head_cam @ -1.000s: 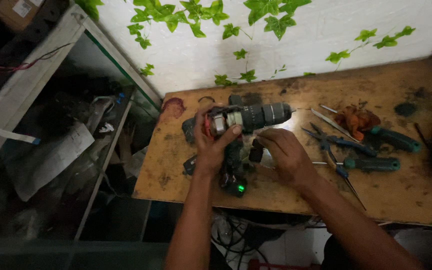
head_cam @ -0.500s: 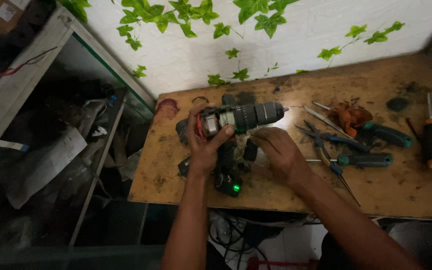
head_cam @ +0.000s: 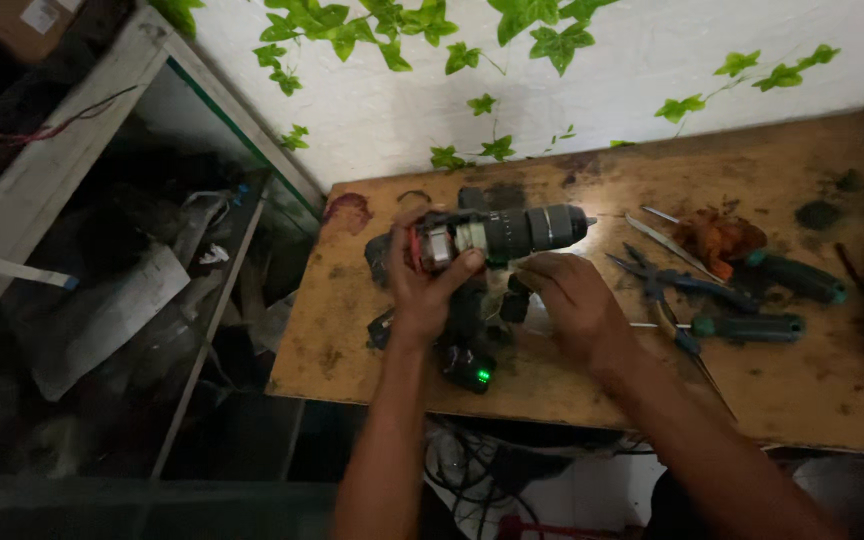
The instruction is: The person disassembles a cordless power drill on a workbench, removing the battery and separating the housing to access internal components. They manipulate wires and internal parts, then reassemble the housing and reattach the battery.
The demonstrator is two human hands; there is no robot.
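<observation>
The left hand (head_cam: 430,285) is wrapped around the motor end of an opened cordless drill (head_cam: 497,235), held just above the wooden desk (head_cam: 812,390). The right hand (head_cam: 572,300) lies beside it, fingers curled, possibly pinching a small dark part. Pliers (head_cam: 667,290) lie near.

Black drill (head_cam: 512,232), teal-handled screwdrivers (head_cam: 752,327), brown table (head_cam: 812,390)

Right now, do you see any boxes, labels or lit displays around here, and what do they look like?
Cardboard box: top left corner, brown, with a pale rectangular label.
Green light: small glowing dot on the black part near the workbench's front edge, below the left hand.
No screens or signs.
</observation>
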